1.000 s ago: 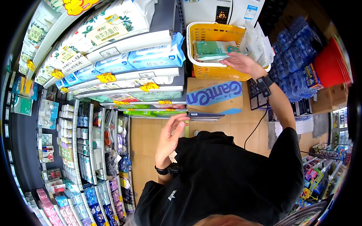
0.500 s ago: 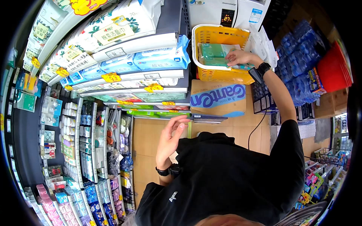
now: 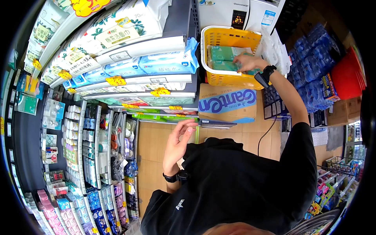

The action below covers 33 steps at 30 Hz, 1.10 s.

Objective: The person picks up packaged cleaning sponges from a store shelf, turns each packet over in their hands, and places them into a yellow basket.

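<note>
A yellow basket [image 3: 231, 80] with a white rim stands on a cardboard box with blue lettering [image 3: 227, 102]. Inside the basket lies a green and white package [image 3: 223, 54]. My right hand [image 3: 247, 62] reaches in over the package with its fingers bent down onto it; the fingertips are partly hidden, and whether they grip it cannot be made out. Near the lower shelf edge my left hand [image 3: 179, 143] hangs in the air, fingers apart and holding nothing.
Shelves of tissue packs [image 3: 168, 62] rise at the upper left, with hanging goods [image 3: 72, 133] below. Wrapped blue bottles [image 3: 313, 58] and red buckets [image 3: 346, 78] stand at the right. A white appliance [image 3: 219, 15] is behind the basket. A black cable crosses the floor.
My right hand has moved from above the basket's near side down onto the package, its fingers now bent. The view has shifted slightly. My left hand keeps its pose.
</note>
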{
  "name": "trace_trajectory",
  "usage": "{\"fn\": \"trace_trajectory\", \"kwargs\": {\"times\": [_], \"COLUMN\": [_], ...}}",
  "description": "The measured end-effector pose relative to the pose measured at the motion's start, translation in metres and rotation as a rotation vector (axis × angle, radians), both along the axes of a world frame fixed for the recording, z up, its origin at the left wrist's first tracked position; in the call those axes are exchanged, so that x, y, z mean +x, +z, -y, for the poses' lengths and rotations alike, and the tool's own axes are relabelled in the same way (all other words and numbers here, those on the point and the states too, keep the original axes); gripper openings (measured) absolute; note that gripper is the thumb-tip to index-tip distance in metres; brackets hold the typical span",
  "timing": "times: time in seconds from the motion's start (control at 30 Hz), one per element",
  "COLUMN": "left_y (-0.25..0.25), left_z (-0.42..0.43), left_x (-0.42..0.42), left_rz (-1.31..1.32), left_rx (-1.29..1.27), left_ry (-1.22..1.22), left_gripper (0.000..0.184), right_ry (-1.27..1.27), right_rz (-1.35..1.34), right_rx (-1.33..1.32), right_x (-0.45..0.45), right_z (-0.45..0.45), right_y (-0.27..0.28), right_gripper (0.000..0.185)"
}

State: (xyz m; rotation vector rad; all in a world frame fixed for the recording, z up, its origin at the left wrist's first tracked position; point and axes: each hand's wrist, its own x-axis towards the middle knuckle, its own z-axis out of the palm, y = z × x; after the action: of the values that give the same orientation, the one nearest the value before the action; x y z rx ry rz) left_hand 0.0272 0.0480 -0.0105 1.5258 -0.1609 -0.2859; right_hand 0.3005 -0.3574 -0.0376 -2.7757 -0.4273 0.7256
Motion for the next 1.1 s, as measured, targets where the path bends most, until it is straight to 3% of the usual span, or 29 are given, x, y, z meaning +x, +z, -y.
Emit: {"fn": "trace_trajectory", "kwargs": {"times": [0.17,0.27,0.53,0.77,0.87,0.93,1.1], "left_y": [0.001,0.001,-0.002,-0.004,0.000,-0.001,-0.004], "left_z": [0.004,0.005,0.007,0.008,0.011,0.010,0.010], "left_x": [0.002,0.005,0.009,0.014,0.015,0.016,0.017], "left_rz": [-0.010,0.006,0.007,-0.007,-0.017,-0.015,-0.004], "left_rx": [0.008,0.010,0.003,0.008,0.013,0.015,0.040], "left_ry": [-0.022,-0.023,-0.022,-0.036,-0.044,-0.047,-0.042], "left_gripper": [0.033,0.033,0.033,0.033,0.031,0.031,0.032], "right_ry": [0.052,-0.034,0.069,0.060,0.068,0.253,0.330], "right_rz": [0.060,-0.042,0.285,0.269,0.286,0.232,0.088], "right_rx": [-0.057,-0.081,-0.114,-0.185,-0.203,0.028,0.146], "right_x": [0.003,0.003,0.004,0.001,0.008,0.010,0.025], "right_z": [-0.006,-0.007,-0.008,-0.014,-0.010,-0.007,-0.028], "right_y": [-0.005,0.001,-0.031,-0.030,-0.036,-0.027,-0.020], "right_gripper": [0.069,0.072,0.076,0.072,0.079,0.077,0.073]}}
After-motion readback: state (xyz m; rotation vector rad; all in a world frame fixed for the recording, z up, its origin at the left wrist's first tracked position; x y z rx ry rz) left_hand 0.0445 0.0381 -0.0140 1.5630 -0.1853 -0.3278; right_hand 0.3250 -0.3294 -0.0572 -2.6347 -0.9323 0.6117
